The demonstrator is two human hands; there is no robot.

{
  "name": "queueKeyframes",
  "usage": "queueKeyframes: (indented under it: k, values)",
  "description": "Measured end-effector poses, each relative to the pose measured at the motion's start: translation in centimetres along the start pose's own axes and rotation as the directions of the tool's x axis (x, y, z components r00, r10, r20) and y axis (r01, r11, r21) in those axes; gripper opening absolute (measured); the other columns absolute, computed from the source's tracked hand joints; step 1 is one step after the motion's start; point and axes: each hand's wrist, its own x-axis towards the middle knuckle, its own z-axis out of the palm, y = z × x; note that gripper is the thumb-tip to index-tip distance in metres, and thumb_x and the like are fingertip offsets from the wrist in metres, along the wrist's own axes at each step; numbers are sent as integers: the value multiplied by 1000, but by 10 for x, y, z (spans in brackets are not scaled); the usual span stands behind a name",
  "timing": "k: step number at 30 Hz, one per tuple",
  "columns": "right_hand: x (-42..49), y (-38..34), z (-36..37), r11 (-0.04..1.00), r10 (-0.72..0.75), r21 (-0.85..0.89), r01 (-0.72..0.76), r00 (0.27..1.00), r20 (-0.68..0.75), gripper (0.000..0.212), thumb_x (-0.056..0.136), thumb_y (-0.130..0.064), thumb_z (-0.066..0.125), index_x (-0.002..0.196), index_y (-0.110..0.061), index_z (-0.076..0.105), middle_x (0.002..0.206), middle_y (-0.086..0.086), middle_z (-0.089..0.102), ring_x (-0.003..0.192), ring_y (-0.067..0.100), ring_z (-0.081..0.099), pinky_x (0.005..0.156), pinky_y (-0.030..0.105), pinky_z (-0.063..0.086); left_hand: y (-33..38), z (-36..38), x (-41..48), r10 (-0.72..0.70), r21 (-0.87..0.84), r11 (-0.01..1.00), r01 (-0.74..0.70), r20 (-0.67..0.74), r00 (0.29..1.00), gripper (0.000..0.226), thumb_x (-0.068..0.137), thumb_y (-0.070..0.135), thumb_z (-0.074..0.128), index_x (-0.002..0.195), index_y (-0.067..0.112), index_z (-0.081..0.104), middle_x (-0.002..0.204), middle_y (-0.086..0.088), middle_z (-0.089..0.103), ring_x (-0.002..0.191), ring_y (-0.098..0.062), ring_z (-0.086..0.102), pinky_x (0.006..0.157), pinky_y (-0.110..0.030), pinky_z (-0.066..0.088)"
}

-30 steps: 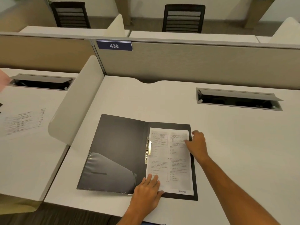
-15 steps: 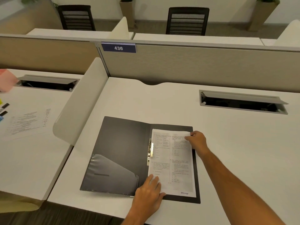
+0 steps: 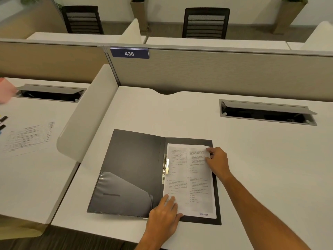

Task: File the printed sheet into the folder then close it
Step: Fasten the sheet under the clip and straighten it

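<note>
A black folder [image 3: 133, 163] lies open flat on the white desk, with a clear pocket on its left flap and a metal clip [image 3: 166, 167] at the spine. The printed sheet [image 3: 196, 181] lies on the right flap, its left edge against the clip. My left hand [image 3: 164, 215] presses flat on the sheet's near left corner, fingers spread. Fingers of my right hand [image 3: 217, 162] pinch the sheet's far right corner, which curls up slightly.
A curved white divider [image 3: 86, 114] stands to the left of the folder. Beyond it, another desk holds a printed page [image 3: 29, 137] and pens. A cable tray with a raised lid [image 3: 266, 112] is set into the desk at the back right. Partition panels run behind.
My right hand slid from the sheet's right edge up to its far right corner. The left hand stayed on the near left corner. The view shifted slightly.
</note>
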Motion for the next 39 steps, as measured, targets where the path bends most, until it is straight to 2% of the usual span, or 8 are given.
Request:
queueKeyframes:
  k: [5,10,15,23,27,31,35,39]
  values:
    - [-19,0,10,882,-226,-417,218,974,31,43,105,-16,67,149,-14,65,164,10,53,146,33,55,120,44,51,2,-2,0,-18,-7,1000,18,-12,1000,48,74,60,92,106,25,85,120,4,84,109,-23,81,61,-33,70]
    - [-52,-4,47,641,-353,-617,457,889,292,58,103,-39,65,158,-29,51,175,6,39,159,34,41,124,53,43,1,1,2,-12,-13,1000,11,-15,1000,47,79,61,88,108,24,85,120,4,84,112,-23,80,64,-31,70]
    - [-66,-1,68,638,-128,-652,409,891,435,93,98,-67,62,172,-38,14,185,3,6,169,40,15,128,62,35,3,4,3,7,-40,999,-8,-40,999,48,74,65,89,104,27,86,116,6,85,108,-21,82,64,-30,69]
    - [-68,-1,65,559,-47,-706,436,866,497,133,82,-59,87,173,-36,-8,184,5,-16,170,44,-5,129,66,32,4,10,-1,30,-38,999,-33,-72,997,45,85,63,79,109,26,82,123,3,82,115,-24,79,70,-33,70]
    - [-72,-8,73,520,-26,-750,410,885,465,137,81,-55,90,173,-33,-10,184,8,-15,169,50,0,126,65,38,-10,0,11,24,-110,993,-42,-159,987,46,106,58,40,124,27,69,134,5,73,122,-15,66,84,-27,65]
    - [-72,-3,73,580,-56,-705,409,883,466,135,83,-50,91,174,-32,-7,184,8,-16,168,50,-2,127,57,40,-40,-40,50,-255,-436,894,97,-320,913,22,105,32,68,122,19,70,115,0,73,100,-17,73,80,-27,66]
    - [-74,1,70,657,-88,-640,398,884,460,132,85,-45,91,173,-35,-6,184,3,-18,169,46,-8,130,56,35,-71,-80,104,-415,-630,746,216,-186,891,41,108,17,63,149,10,59,129,-7,68,114,-24,68,99,-41,62]
    - [-75,0,72,677,-84,-627,385,887,454,132,85,-42,91,173,-36,-7,183,2,-21,169,45,-11,130,56,36,-83,-104,137,-328,-669,717,198,-72,942,34,109,9,61,143,9,65,120,-12,68,105,-29,69,81,-44,65]
